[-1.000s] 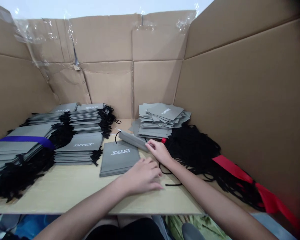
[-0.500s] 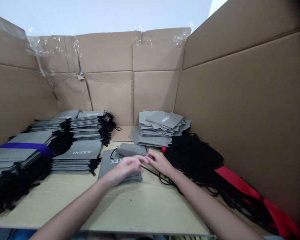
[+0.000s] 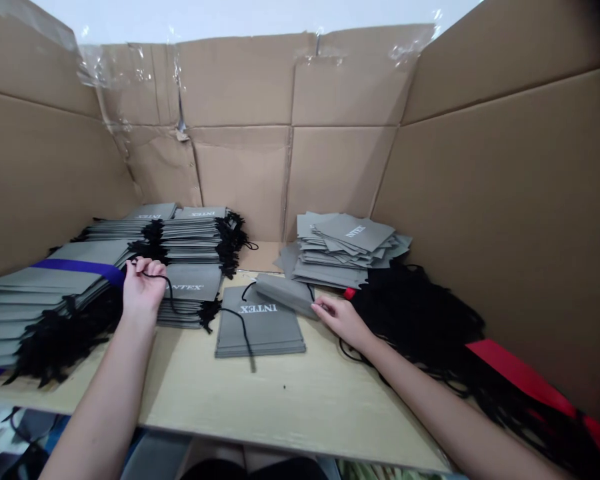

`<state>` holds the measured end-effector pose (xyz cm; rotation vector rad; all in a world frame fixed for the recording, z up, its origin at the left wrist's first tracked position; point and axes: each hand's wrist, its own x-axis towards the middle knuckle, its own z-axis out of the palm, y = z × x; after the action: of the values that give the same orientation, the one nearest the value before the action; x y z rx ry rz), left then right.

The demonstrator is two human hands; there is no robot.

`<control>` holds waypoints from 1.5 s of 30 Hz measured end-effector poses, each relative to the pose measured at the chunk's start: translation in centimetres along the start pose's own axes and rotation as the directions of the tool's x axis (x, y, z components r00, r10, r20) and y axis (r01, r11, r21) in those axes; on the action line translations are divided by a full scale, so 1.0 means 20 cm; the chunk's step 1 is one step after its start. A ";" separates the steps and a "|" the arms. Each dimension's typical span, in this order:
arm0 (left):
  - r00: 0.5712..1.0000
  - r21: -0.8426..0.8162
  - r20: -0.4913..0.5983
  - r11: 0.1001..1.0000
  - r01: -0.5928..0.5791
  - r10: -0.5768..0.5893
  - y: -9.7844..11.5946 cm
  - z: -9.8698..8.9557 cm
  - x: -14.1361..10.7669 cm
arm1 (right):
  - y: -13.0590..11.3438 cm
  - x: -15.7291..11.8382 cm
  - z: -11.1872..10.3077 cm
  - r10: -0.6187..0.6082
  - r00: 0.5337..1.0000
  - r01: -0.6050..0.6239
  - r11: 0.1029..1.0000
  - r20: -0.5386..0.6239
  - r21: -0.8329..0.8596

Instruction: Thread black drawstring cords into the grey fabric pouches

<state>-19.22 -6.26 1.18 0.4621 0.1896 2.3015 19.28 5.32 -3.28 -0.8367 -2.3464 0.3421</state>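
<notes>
My left hand [image 3: 145, 285] is raised at the left, fingers closed on one end of a black cord [image 3: 236, 313]. That cord sags to the right across a neat pile of pouches and its other end hangs over the middle stack. At the centre, my right hand [image 3: 341, 321] pinches the right corner of a grey pouch [image 3: 285, 293], which lies tilted with a short black cord loop at its left end. Beneath it is a low stack of flat grey INTEX pouches [image 3: 260, 332], its printing upside down to me.
Corded pouches in piles [image 3: 193, 279] stand at left, some tied with a purple band [image 3: 80, 267]. A loose heap of grey pouches [image 3: 350, 248] sits at back right, beside a mass of black cords [image 3: 415, 313] with a red strap [image 3: 520, 380]. Cardboard walls [image 3: 240, 173] enclose the table.
My left hand has moved from beside the right hand far to the left, drawing the black cord along. My right hand stays at the pouch's corner. The view has shifted slightly.
</notes>
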 end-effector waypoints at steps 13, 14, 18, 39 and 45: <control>0.863 0.760 0.183 0.624 0.180 -0.471 -0.52 0.06 -0.31 | -0.03 -0.01 -0.01 -0.044 0.998 0.044 0.999 0.037 -0.015; 0.860 0.774 0.188 0.611 0.167 -0.474 -0.52 0.06 -0.31 | -0.04 -0.01 -0.01 -0.044 0.998 0.044 0.999 0.041 -0.013; 0.877 0.811 0.200 0.576 0.102 -0.437 -0.53 0.03 -0.31 | -0.05 0.00 -0.02 -0.036 0.999 0.036 0.999 0.009 -0.009; 0.897 0.867 0.139 0.490 0.094 -0.419 -0.55 0.00 -0.33 | -0.07 -0.03 -0.05 -0.174 0.983 0.146 0.929 -0.056 -0.339; 0.913 0.887 0.093 0.449 0.106 -0.398 -0.55 0.00 -0.33 | -0.08 -0.03 -0.05 -0.241 0.968 0.194 0.898 -0.072 -0.395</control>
<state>-7.64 -3.45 -3.53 1.1888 1.2484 1.6260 19.48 3.77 -2.17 -0.7324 -2.3974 -0.2694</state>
